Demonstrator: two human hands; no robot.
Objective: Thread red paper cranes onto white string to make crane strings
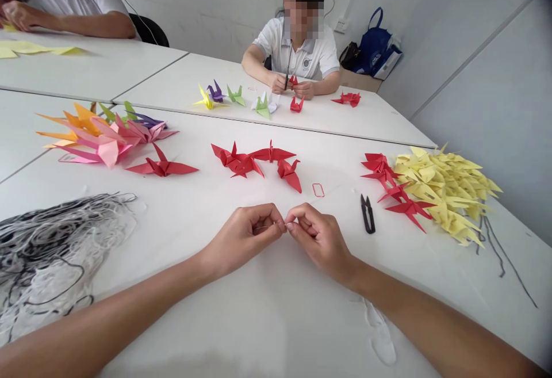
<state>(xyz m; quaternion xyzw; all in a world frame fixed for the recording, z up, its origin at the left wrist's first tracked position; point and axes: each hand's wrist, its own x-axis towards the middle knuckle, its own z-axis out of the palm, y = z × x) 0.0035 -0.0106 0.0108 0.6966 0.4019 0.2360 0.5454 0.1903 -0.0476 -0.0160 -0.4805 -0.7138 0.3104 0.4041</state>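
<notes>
My left hand (pixel 250 231) and my right hand (pixel 319 237) meet over the table, thumbs and forefingers pinched tip to tip. A thin pale thread shows faintly at the fingers; its ends are hidden. A loop of white thread (pixel 382 335) lies on the table below my right forearm. Beyond the hands sit several red paper cranes (pixel 239 160), with one more red crane (pixel 163 165) to the left. A small red outlined rectangle (pixel 318 190) lies near my right hand. Black thread snips (pixel 367 214) rest to its right.
Bundled black and white cords (pixel 52 240) lie at left, behind them a pile of pink and orange cranes (pixel 103 136). At right, red cranes (pixel 401 197) adjoin a yellow crane heap (pixel 448 185) with dark cords. Across the table, a person (pixel 297 50) holds scissors and a red crane.
</notes>
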